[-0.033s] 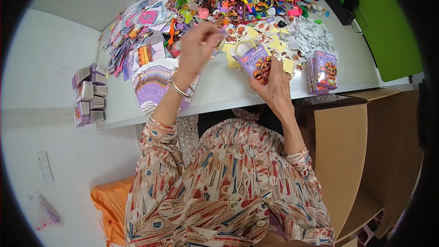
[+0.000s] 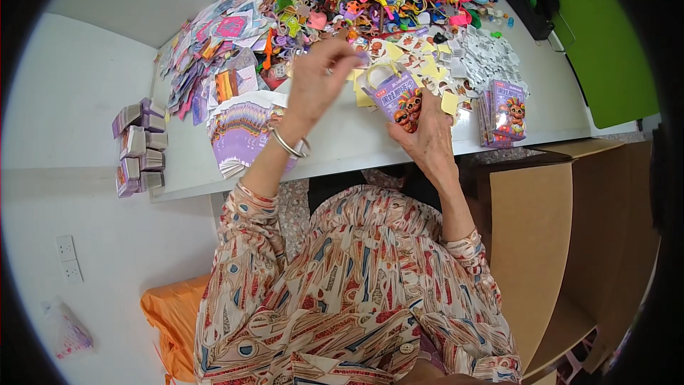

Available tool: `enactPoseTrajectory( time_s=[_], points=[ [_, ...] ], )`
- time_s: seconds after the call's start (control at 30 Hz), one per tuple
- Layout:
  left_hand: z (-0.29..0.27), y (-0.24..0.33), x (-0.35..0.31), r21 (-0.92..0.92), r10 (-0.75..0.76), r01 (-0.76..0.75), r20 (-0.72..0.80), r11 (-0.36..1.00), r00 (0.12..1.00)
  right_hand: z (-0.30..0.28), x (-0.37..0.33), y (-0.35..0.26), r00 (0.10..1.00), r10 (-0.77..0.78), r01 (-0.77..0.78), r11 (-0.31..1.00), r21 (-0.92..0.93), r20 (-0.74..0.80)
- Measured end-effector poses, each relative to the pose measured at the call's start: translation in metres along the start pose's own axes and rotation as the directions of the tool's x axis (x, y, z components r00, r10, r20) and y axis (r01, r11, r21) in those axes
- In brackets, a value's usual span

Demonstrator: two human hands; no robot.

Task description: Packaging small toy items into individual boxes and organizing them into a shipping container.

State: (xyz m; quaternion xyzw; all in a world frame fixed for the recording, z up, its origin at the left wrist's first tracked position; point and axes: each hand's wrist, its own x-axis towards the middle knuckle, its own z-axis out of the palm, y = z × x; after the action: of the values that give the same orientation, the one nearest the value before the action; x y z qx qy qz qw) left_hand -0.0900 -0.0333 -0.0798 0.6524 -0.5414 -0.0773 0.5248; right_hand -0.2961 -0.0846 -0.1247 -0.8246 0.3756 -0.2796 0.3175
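My right hand (image 2: 429,135) grips a small purple printed box (image 2: 399,105) with cartoon figures on its front, tilted over the table. A pale yellow loop (image 2: 381,71) shows at the box's upper end. Just left of that end is my left hand (image 2: 320,85), its thumb and fingers pinched on a small purple piece (image 2: 363,58) whose kind I cannot make out. A silver bangle (image 2: 288,144) circles my left wrist. Below that arm lies a fan of flat purple printed cartons (image 2: 231,135). Cream sticker sheets (image 2: 407,44) lie behind the box.
Mixed small toys (image 2: 356,0) heap at the back, beside printed packets (image 2: 214,43) on the left and small white sachets (image 2: 488,57) on the right. Purple boxes (image 2: 507,114) stack at the right edge. Several card stacks (image 2: 133,142) sit far left. An open cardboard box (image 2: 531,242) stands lower right.
My left hand has moved right, bringing the small purple piece closer to the upper end of the purple box. My right hand and the box have stayed in place.
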Motion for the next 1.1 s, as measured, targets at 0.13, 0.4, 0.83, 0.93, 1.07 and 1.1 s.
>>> enactPoseTrajectory(
  time_s=[0.13,0.4,0.83,0.93,1.07,1.1],
  points=[
    [0.020,0.013,-0.018,0.113,0.140,-0.164,0.194,0.980,0.971,0.003,-0.001,-0.005,1.000,-0.029,0.029,1.000,0.012,-0.004],
    [0.020,0.006,-0.016,0.142,0.124,-0.130,0.052,0.981,0.991,0.004,-0.004,0.004,1.000,-0.017,0.017,0.998,0.056,-0.007],
    [0.032,0.009,-0.016,0.025,-0.191,0.189,0.143,0.982,0.971,0.005,-0.006,-0.003,1.000,-0.006,0.007,0.995,0.095,-0.008],
    [0.036,0.007,-0.018,0.220,0.128,-0.140,0.070,0.965,0.989,0.007,-0.004,0.000,0.997,-0.048,0.052,0.996,0.069,-0.057],
    [0.027,0.004,-0.016,0.066,0.062,-0.080,0.242,0.995,0.968,0.005,-0.004,-0.001,1.000,-0.006,0.008,0.998,0.068,-0.027],
    [0.025,0.003,-0.015,-0.008,-0.044,0.051,0.364,0.999,0.930,0.007,-0.004,0.000,0.999,-0.007,0.010,0.997,0.077,-0.034]
  ],
)
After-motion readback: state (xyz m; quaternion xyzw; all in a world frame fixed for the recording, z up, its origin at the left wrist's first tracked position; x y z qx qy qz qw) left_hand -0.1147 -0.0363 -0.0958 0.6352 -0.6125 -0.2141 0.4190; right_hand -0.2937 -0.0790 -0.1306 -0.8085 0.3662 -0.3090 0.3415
